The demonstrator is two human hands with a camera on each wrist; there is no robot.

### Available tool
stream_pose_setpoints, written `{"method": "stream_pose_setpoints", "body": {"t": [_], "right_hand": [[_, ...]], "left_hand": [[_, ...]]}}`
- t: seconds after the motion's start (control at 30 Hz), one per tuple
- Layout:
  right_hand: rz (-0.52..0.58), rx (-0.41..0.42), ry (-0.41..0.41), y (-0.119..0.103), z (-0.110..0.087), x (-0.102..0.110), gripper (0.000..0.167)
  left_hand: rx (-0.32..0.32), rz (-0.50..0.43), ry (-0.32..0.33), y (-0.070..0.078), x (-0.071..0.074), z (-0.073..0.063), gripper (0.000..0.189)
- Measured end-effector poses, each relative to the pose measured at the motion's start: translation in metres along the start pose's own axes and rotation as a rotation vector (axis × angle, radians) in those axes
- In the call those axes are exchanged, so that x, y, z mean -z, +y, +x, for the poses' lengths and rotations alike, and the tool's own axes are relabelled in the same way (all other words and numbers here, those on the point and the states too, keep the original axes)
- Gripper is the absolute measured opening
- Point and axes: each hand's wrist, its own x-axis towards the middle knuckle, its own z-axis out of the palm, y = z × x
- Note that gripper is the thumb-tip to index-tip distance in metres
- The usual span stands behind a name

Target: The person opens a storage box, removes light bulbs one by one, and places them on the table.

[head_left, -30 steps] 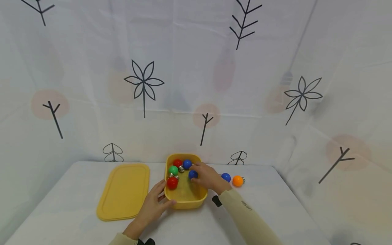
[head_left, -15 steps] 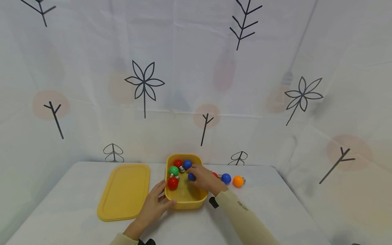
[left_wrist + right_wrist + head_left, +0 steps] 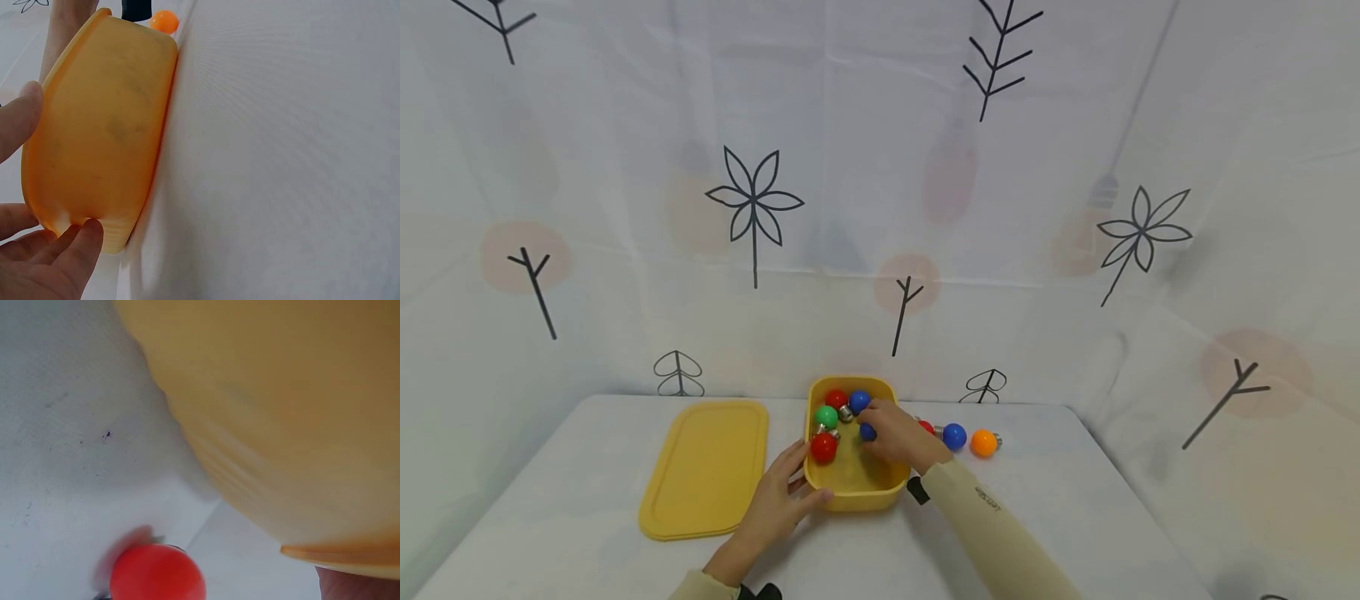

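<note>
A yellow plastic box (image 3: 850, 502) stands in the middle of the white table. My left hand (image 3: 773, 500) holds its near left corner, fingers along the left side and thumb at the front; the left wrist view shows the fingertips (image 3: 92, 234) against the wall. Inside the box my right hand (image 3: 897, 433) grips a small blue light bulb (image 3: 867, 432), whose metal base is hidden. Around it in the box lie a red bulb (image 3: 823, 447), a green bulb (image 3: 826, 417), another red bulb (image 3: 836, 399) and another blue bulb (image 3: 860, 402).
To the left lies a flat yellow lid (image 3: 707, 471). Right of the box are a partly hidden red bulb (image 3: 928, 427), a blue bulb (image 3: 954, 437) and an orange bulb (image 3: 983, 443). A patterned white cloth (image 3: 850, 208) hangs behind the table.
My right hand has shifted slightly left inside the box with the blue bulb, uncovering part of the red bulb outside. The left hand has stayed in place.
</note>
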Motion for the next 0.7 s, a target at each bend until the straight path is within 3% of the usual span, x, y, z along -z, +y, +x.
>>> {"method": "stream_pose_setpoints", "body": {"t": [0.7], "right_hand": [[0.029, -0.015, -0.016, 0.0033, 0.0025, -0.0088, 0.043]], "left_hand": [[0.015, -0.006, 0.006, 0.0009, -0.0014, -0.0003, 0.080]]}}
